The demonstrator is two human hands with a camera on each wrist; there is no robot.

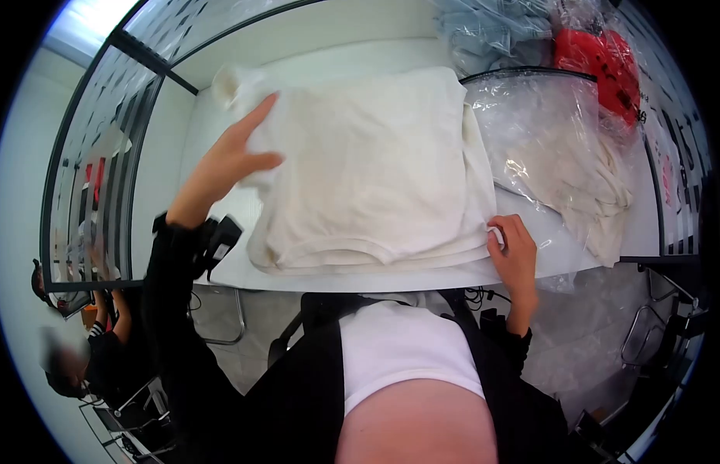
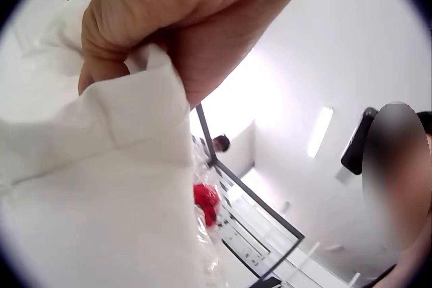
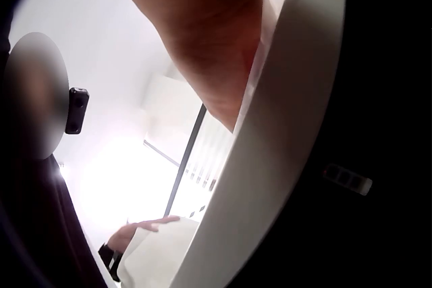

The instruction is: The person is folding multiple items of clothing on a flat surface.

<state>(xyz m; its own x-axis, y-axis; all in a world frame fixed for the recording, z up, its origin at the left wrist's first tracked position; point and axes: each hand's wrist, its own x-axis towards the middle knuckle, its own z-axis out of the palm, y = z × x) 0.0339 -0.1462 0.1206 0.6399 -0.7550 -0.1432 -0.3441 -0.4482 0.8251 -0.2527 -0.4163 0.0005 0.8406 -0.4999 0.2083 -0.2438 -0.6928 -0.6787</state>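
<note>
A white long-sleeved top, looking like a sweatshirt, lies folded and layered on the white table, its neckline toward the person. My left hand is at its left edge, index finger and thumb spread apart in the head view. In the left wrist view, that hand grips a fold of the white fabric, and the fingertips are partly hidden in it. Blurred cloth shows beyond this hand. At the near right corner, my right hand pinches the garment's edge between thumb and bent fingers; its fingertips are hidden in the right wrist view.
To the right lies a clear plastic bag with cream cloth inside. Behind it are bagged light-blue clothing and a bagged red item. Framed partitions stand at both sides. Another person is at the left beyond the partition.
</note>
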